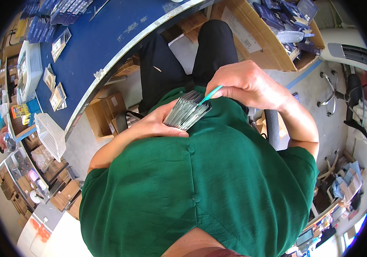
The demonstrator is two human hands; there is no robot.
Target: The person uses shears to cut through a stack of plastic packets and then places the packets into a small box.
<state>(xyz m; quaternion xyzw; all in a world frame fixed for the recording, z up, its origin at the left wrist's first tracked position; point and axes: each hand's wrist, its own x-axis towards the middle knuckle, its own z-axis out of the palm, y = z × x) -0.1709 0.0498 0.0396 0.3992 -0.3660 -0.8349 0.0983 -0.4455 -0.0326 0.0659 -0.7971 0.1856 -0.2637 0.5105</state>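
Note:
My left hand (153,123) grips a thick stack of thin, flat, clear-edged packets (186,112) close against my green shirt, its thumb along the near side. Pinched between thumb and forefinger of my right hand (247,85) is a slim teal stick-like tool (214,93). The tool's lower tip touches the top of the stack near its right side. What the packets contain is too small to tell. Both hands are above my lap, in front of the table.
A blue-topped table (106,38) carries small packet bundles (58,96), dark blue boxes (69,13) and a white plastic basket (30,69). Another white basket (50,135) hangs at its edge. On the right stands an open cardboard carton (260,41) of blue boxes, with a wheeled chair (338,93) beyond.

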